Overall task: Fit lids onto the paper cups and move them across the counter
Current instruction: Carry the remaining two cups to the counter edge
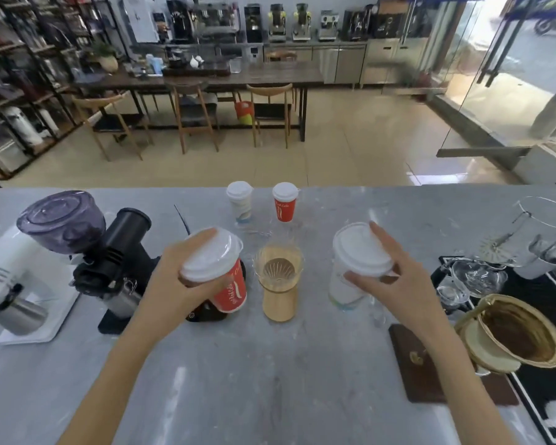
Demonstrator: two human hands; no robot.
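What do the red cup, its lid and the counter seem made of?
Red cup: probably paper, matte printed wall. Lid: likely plastic, smooth white with a moulded rim. Counter: looks like grey stone or a marble-look surface, veined, faintly glossy.

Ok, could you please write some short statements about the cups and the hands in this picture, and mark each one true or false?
1. The left hand holds a red cup by its lid. True.
2. The right hand is empty. False: it grips the white cup at the lid.
3. Two lidded cups, far white cup and far red cup, stand at the far edge. True.
4. The glass dripper stands left of both held cups. False: it stands between them.
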